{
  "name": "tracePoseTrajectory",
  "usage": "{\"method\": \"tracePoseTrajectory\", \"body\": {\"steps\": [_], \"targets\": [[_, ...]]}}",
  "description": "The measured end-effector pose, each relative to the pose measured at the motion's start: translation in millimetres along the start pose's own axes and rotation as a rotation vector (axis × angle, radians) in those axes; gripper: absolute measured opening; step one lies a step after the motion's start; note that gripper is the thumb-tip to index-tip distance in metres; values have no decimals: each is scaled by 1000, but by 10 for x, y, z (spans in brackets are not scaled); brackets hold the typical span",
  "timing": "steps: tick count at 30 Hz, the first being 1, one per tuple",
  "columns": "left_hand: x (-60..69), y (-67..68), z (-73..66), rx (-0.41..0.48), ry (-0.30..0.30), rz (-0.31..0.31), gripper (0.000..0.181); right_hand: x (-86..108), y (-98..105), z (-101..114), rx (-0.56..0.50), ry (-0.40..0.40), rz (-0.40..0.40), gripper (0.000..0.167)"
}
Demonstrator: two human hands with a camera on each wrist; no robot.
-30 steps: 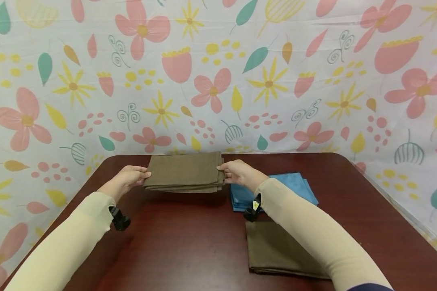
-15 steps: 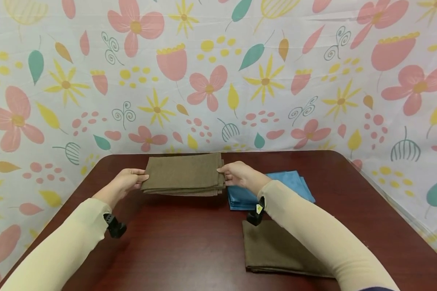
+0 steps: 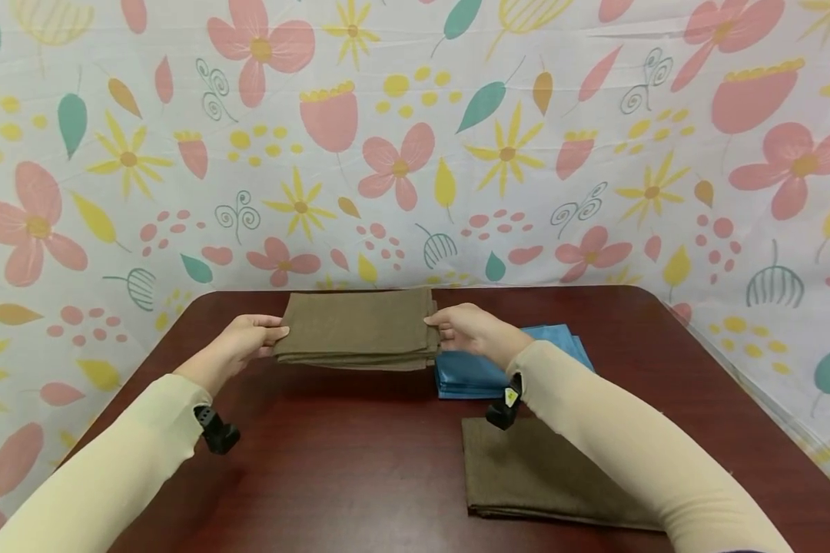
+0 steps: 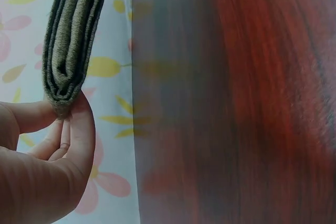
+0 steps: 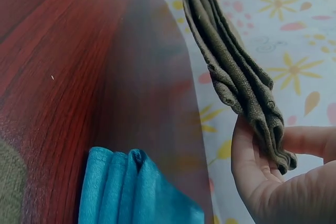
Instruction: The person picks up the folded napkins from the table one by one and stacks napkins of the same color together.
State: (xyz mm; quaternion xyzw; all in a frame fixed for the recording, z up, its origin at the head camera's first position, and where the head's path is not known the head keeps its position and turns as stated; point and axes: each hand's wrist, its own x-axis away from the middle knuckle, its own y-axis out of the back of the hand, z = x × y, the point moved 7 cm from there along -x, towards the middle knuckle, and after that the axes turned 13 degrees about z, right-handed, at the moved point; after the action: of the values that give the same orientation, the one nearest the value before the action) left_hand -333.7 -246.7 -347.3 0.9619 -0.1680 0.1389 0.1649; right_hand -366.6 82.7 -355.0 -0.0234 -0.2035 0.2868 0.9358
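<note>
A folded olive-brown cloth, several layers thick, is held just above the far part of the table. My left hand pinches its left edge between thumb and fingers. At the opposite edge, my right hand grips the layers, thumb on top and fingers beneath. In the left wrist view the cloth shows its rounded folds above the fingertips. Looser, uneven layer ends of the cloth show in the right wrist view. A folded blue cloth lies on the table below my right wrist, partly covered by that forearm.
Nearer on the right, a second folded brown cloth lies on the dark red wooden table, partly hidden by the right sleeve. A flower-print curtain hangs right behind the far table edge.
My right hand has shifted slightly to the right, and the held cloth's right edge with it, so the cloth spans a little wider. The left hand stays nearly in place. The cloths on the table have not moved.
</note>
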Motion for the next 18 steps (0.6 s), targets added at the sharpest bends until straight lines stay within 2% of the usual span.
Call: {"method": "tracePoseTrajectory", "body": {"steps": [3, 9, 18], "targets": [[40, -51, -8, -19, 9, -4, 58, 43, 23, 9, 8, 5, 10, 74], [36, -168, -57, -12, -5, 1, 56, 163, 123, 4, 28, 4, 16, 74], [31, -293, -157, -21, -29, 37, 56, 322, 201, 32, 86, 5, 22, 75]]}}
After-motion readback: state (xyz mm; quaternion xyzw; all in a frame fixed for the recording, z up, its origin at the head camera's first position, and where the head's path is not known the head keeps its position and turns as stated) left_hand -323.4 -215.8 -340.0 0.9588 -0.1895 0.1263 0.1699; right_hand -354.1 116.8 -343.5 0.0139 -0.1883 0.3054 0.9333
